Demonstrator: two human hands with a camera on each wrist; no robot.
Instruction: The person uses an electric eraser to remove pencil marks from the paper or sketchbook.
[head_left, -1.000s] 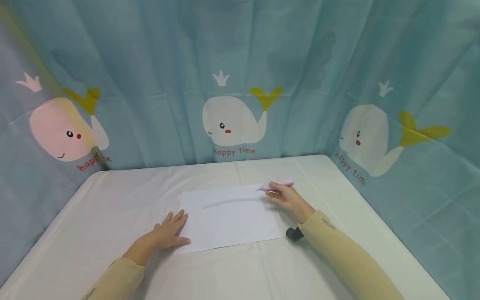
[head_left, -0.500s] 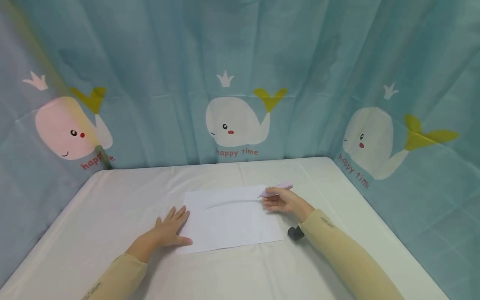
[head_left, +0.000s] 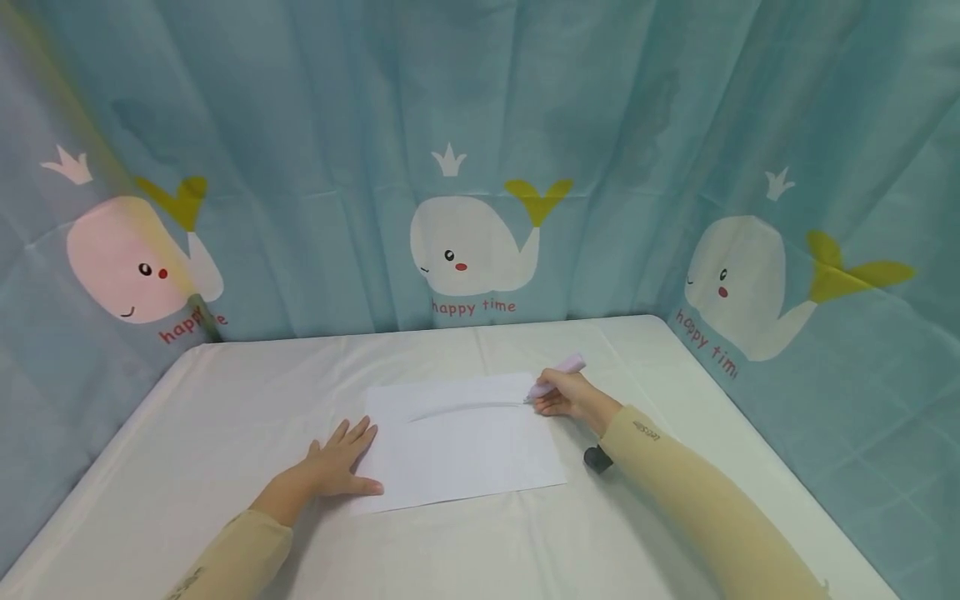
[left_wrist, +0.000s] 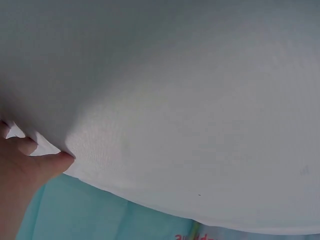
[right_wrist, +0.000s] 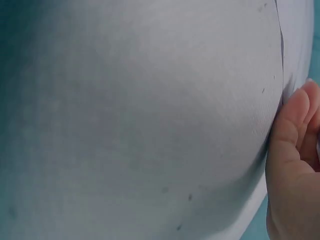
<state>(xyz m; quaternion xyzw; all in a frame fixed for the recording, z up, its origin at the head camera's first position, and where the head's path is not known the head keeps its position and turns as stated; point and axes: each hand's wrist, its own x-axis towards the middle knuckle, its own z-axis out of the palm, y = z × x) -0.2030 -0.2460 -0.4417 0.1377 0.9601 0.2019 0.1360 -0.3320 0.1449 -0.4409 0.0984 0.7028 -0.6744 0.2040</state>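
A white sheet of paper [head_left: 465,458] lies on the cloth-covered table, with a faint grey curved line or crease across its upper half. My left hand [head_left: 333,462] rests spread on the sheet's left edge, fingers straight and thumb apart; in the left wrist view the left hand [left_wrist: 30,162] shows only in part. At the sheet's right edge, my right hand [head_left: 573,396] pinches a thick lilac pen [head_left: 572,364], its tip pointing down-left, right at the paper near the line's right end. In the right wrist view the right hand [right_wrist: 295,155] shows, the pen mostly hidden.
The white tablecloth [head_left: 420,554] spreads around the sheet. A small black device [head_left: 597,459] sits under the right sleeve at the wrist. A blue-green curtain [head_left: 360,250] with printed whales closes off the back and sides of the table.
The right hand has brought the pen's tip down toward the paper, and the pen now stands steeper. The left hand stays in place on the sheet; the head view has shifted slightly.
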